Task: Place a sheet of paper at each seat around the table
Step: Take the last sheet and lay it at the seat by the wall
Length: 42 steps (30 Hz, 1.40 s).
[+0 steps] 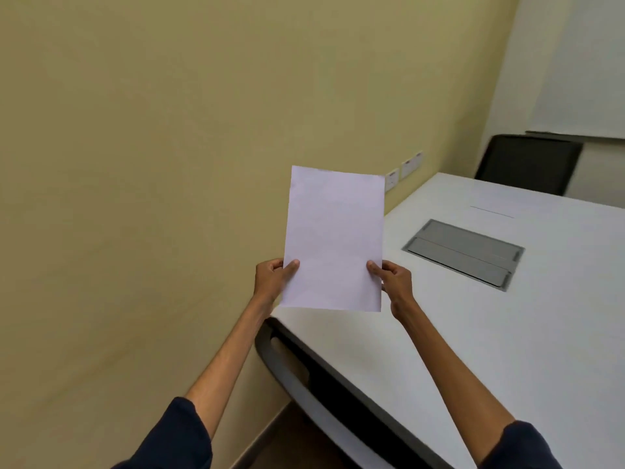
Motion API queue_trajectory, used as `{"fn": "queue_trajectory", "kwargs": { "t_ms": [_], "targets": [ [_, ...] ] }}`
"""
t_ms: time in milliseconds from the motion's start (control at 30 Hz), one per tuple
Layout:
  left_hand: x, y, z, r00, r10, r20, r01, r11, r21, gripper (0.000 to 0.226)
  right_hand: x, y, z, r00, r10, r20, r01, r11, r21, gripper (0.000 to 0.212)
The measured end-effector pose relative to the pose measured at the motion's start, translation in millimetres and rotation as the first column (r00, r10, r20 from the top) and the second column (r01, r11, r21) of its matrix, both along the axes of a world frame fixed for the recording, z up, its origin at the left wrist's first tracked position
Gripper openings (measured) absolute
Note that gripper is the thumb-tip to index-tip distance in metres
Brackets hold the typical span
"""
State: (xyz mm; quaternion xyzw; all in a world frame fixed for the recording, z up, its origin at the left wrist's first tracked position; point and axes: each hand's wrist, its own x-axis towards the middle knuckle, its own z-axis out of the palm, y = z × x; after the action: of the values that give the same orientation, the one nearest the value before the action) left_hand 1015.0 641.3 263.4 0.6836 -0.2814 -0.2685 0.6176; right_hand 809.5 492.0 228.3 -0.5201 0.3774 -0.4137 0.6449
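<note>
I hold a white sheet of paper (333, 238) upright in front of me, above the near left corner of the white table (473, 319). My left hand (272, 280) pinches its lower left edge with the thumb on the front face. My right hand (394, 282) pinches its lower right edge the same way. Whether it is one sheet or a thin stack cannot be told. A faint thin line on the far tabletop near the black chair may be the edge of a flat sheet (492, 211); it is too faint to be sure.
A grey recessed cable hatch (465, 253) sits in the tabletop right of the paper. A black chair (527, 162) stands at the table's far end. A yellow wall (152, 164) with sockets (404, 170) runs close along the table's left side. A grey chair back (287, 374) is tucked under the near edge.
</note>
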Motion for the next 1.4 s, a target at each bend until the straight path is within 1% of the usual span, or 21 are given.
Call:
{"fn": "queue_trajectory", "kwargs": {
  "t_ms": [100,167,267,433,567,633,733,833,900,933,1000,1100,1233,1300,1400],
  "targets": [
    [17,-50,-19,0.994,-0.111,-0.021,0.112,0.993,0.03,0.018,-6,-23,-21,0.994,-0.084,-0.075,0.084,0.996,-0.007,0.016],
    [26,-87,-33,0.978,-0.203,-0.036,0.205,0.977,0.058,0.023,-9,-38,-34,0.98,-0.161,-0.12,0.16,0.987,-0.014,0.012],
    [35,-137,-52,0.943,-0.33,-0.047,0.333,0.937,0.104,0.021,-15,-55,-50,0.944,-0.273,-0.185,0.277,0.961,-0.004,0.005],
    [33,-196,-82,0.842,-0.532,-0.085,0.538,0.819,0.201,0.021,-31,-67,-74,0.87,-0.409,-0.274,0.433,0.901,0.029,0.004],
    [19,-224,-108,0.779,-0.613,-0.133,0.623,0.731,0.277,0.019,-49,-73,-101,0.814,-0.456,-0.361,0.51,0.857,0.068,0.012],
    [11,-234,-125,0.745,-0.65,-0.149,0.659,0.683,0.316,0.017,-59,-73,-117,0.791,-0.457,-0.408,0.531,0.843,0.085,0.01],
    [-2,-245,-150,0.717,-0.68,-0.153,0.678,0.629,0.38,0.011,-73,-71,-142,0.761,-0.443,-0.473,0.551,0.827,0.111,0.009],
    [-14,-251,-177,0.674,-0.723,-0.153,0.699,0.556,0.45,0.024,-87,-64,-172,0.722,-0.426,-0.546,0.575,0.807,0.131,0.01],
    [-20,-253,-195,0.654,-0.741,-0.151,0.705,0.523,0.479,0.034,-93,-59,-190,0.697,-0.389,-0.603,0.568,0.812,0.133,0.01],
    [-23,-254,-203,0.655,-0.74,-0.152,0.699,0.518,0.493,0.039,-95,-57,-198,0.693,-0.362,-0.623,0.553,0.822,0.137,0.01],
    [-25,-255,-216,0.673,-0.724,-0.149,0.673,0.517,0.53,0.047,-98,-57,-214,0.689,-0.312,-0.654,0.524,0.838,0.152,0.021],
    [-27,-254,-235,0.696,-0.701,-0.155,0.631,0.496,0.596,0.053,-98,-56,-235,0.672,-0.268,-0.691,0.523,0.832,0.186,0.035],
    [-29,-255,-256,0.701,-0.7,-0.135,0.582,0.452,0.676,0.057,-96,-59,-252,0.648,-0.229,-0.727,0.51,0.839,0.191,0.041],
    [-30,-256,-262,0.696,-0.708,-0.124,0.567,0.435,0.699,0.059,-96,-61,-258,0.624,-0.214,-0.752,0.496,0.852,0.17,0.048],
    [-33,-258,-264,0.689,-0.715,-0.119,0.553,0.412,0.724,0.061,-96,-62,-264,0.583,-0.195,-0.788,0.487,0.861,0.148,0.051]
  ]
}}
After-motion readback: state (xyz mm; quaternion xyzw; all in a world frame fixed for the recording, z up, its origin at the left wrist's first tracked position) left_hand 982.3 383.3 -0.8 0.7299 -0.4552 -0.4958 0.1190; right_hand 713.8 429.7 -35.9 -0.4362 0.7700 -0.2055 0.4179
